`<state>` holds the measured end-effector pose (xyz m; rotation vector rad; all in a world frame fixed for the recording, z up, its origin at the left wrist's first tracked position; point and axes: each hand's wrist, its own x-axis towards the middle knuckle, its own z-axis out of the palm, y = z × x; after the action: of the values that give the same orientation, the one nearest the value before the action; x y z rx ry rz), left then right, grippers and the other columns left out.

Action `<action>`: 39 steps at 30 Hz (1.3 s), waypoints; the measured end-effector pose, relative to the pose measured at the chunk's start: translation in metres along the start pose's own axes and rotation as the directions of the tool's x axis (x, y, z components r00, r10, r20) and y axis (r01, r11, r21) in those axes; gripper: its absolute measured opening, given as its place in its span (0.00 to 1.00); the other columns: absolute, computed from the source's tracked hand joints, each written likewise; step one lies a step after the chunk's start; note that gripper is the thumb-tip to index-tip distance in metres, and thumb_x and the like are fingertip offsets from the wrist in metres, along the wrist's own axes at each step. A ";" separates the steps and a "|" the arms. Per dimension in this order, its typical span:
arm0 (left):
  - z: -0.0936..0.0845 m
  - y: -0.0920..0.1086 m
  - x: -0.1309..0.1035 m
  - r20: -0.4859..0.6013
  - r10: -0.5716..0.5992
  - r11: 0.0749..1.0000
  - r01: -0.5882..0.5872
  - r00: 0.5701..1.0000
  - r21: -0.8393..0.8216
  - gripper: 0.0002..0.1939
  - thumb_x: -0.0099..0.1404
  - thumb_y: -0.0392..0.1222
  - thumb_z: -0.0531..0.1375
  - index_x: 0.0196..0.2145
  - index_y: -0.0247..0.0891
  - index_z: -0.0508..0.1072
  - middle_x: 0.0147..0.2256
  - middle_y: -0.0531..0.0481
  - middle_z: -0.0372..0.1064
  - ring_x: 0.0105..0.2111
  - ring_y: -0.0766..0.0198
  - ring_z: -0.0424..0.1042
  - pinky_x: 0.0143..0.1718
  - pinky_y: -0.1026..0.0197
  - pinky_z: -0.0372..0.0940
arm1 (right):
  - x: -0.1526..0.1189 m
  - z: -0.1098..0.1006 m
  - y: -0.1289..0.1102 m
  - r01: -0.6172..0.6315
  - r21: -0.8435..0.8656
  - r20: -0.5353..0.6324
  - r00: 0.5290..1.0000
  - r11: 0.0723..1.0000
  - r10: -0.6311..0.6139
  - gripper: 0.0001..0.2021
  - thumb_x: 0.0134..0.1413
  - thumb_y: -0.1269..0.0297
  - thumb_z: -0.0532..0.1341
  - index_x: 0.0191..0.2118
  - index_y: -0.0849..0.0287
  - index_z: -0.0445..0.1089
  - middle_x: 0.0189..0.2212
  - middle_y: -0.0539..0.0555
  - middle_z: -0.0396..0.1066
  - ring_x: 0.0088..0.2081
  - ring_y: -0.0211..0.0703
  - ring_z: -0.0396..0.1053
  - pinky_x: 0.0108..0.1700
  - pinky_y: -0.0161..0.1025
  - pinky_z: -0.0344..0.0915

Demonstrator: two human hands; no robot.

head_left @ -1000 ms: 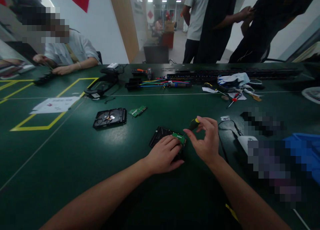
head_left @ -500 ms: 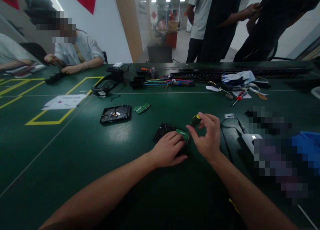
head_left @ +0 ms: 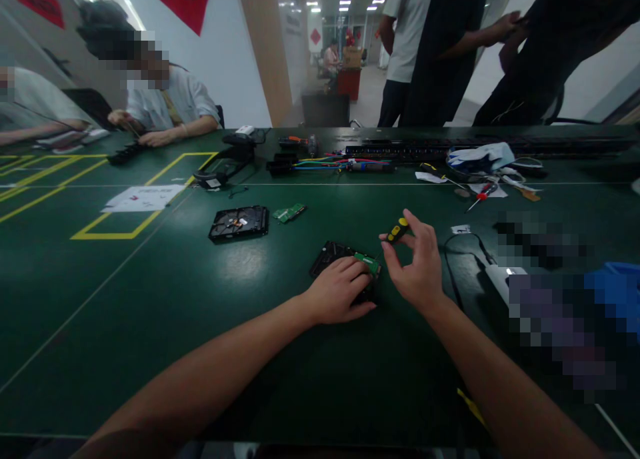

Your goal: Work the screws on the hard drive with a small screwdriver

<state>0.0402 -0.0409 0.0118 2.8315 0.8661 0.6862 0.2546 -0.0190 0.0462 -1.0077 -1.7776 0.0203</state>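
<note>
Hard drive (head_left: pixel 325 258), one, on worktop (head_left: pixel 280 379): judged rigid, dense; best held by its sides, the fragile green board (head_left: pixel 369 264) spared. Covered by left hand (head_left: pixel 340 291), thumb spread; whether gripped cannot be told. Screwdriver (head_left: pixel 397 230), one: pinched upright-tilted between right hand's (head_left: pixel 419 266) fingertips.

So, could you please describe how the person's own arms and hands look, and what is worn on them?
The left hand and right hand are bare: no gloves, and no ring, watch or bracelet that I can see. Both forearms are uncovered, with no sleeve visible along them. At the bottom edge the left arm darkens; I cannot tell whether that is cloth or shadow.
</note>
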 end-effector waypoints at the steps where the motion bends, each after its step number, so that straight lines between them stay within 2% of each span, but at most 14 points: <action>1: 0.000 0.000 0.000 -0.002 0.003 1.000 -0.003 1.000 -0.001 0.24 0.73 0.59 0.59 0.54 0.37 0.73 0.54 0.38 0.71 0.58 0.46 0.70 0.62 0.43 0.67 | 0.000 -0.001 0.001 0.004 -0.012 -0.009 1.000 1.000 -0.004 0.36 0.63 0.69 0.65 0.73 0.47 0.54 0.55 0.60 0.64 0.50 0.51 0.71 0.46 0.51 0.81; 4: 0.000 0.000 -0.001 -0.008 0.006 1.000 -0.006 1.000 -0.007 0.24 0.73 0.59 0.60 0.54 0.37 0.73 0.55 0.39 0.71 0.59 0.45 0.69 0.62 0.43 0.67 | -0.001 -0.001 0.005 0.008 -0.036 -0.047 0.999 0.999 -0.010 0.35 0.60 0.66 0.69 0.70 0.48 0.57 0.53 0.58 0.64 0.41 0.45 0.71 0.39 0.48 0.79; 6: 0.000 0.000 -0.001 -0.006 0.003 1.000 -0.004 1.000 -0.014 0.23 0.72 0.58 0.61 0.54 0.37 0.73 0.56 0.38 0.71 0.59 0.45 0.69 0.62 0.42 0.67 | -0.002 0.001 0.009 -0.005 -0.043 -0.070 0.998 0.999 0.002 0.36 0.59 0.65 0.70 0.69 0.48 0.57 0.52 0.57 0.64 0.38 0.43 0.70 0.38 0.47 0.78; 13: 0.001 -0.002 -0.002 -0.013 0.014 0.999 -0.014 1.000 -0.032 0.24 0.71 0.58 0.62 0.55 0.38 0.73 0.56 0.39 0.71 0.59 0.46 0.69 0.62 0.42 0.67 | -0.004 0.003 0.020 -0.038 -0.014 -0.101 0.994 0.999 0.036 0.38 0.59 0.63 0.71 0.70 0.47 0.56 0.53 0.58 0.63 0.38 0.43 0.71 0.38 0.48 0.79; 21: -0.001 -0.002 -0.002 -0.026 0.024 0.999 -0.025 0.999 -0.023 0.24 0.72 0.59 0.61 0.54 0.38 0.74 0.53 0.39 0.72 0.56 0.48 0.70 0.59 0.44 0.68 | 0.002 0.000 0.013 0.016 0.087 0.021 1.000 0.996 -0.018 0.34 0.63 0.68 0.65 0.71 0.45 0.55 0.58 0.59 0.63 0.45 0.46 0.75 0.46 0.51 0.81; 26: -0.002 0.001 0.002 0.005 -0.021 0.999 0.021 1.000 0.030 0.23 0.69 0.58 0.63 0.52 0.38 0.74 0.50 0.40 0.71 0.53 0.48 0.70 0.57 0.45 0.68 | 0.001 0.000 0.009 0.023 0.144 0.055 0.998 0.989 -0.031 0.33 0.65 0.70 0.61 0.72 0.46 0.54 0.61 0.61 0.61 0.48 0.47 0.75 0.51 0.54 0.79; 29: -0.002 0.004 0.004 0.024 -0.042 0.998 0.040 0.999 0.054 0.22 0.67 0.56 0.65 0.51 0.38 0.74 0.49 0.40 0.71 0.53 0.47 0.69 0.57 0.44 0.68 | 0.002 0.000 0.008 0.021 0.106 0.032 0.999 0.994 -0.025 0.31 0.65 0.68 0.62 0.71 0.47 0.57 0.60 0.60 0.63 0.47 0.47 0.73 0.47 0.52 0.80; 34: -0.002 0.007 0.003 0.003 -0.040 0.998 0.040 0.999 0.043 0.22 0.67 0.54 0.64 0.53 0.39 0.73 0.52 0.40 0.70 0.54 0.46 0.69 0.58 0.44 0.67 | 0.004 -0.001 0.007 0.011 0.028 0.000 1.000 1.000 -0.011 0.31 0.63 0.64 0.67 0.68 0.45 0.59 0.55 0.58 0.64 0.40 0.44 0.71 0.41 0.50 0.79; 39: -0.002 0.008 0.001 -0.011 -0.027 0.999 0.027 1.000 0.033 0.21 0.68 0.53 0.63 0.52 0.38 0.72 0.51 0.40 0.71 0.54 0.46 0.69 0.59 0.43 0.67 | 0.003 -0.001 0.007 0.059 0.003 -0.030 0.998 0.998 -0.058 0.33 0.61 0.63 0.70 0.67 0.44 0.58 0.53 0.57 0.64 0.41 0.45 0.69 0.38 0.47 0.76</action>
<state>0.0441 -0.0466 0.0162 2.8418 0.9244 0.6908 0.2595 -0.0127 0.0459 -0.9483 -1.7784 -0.0278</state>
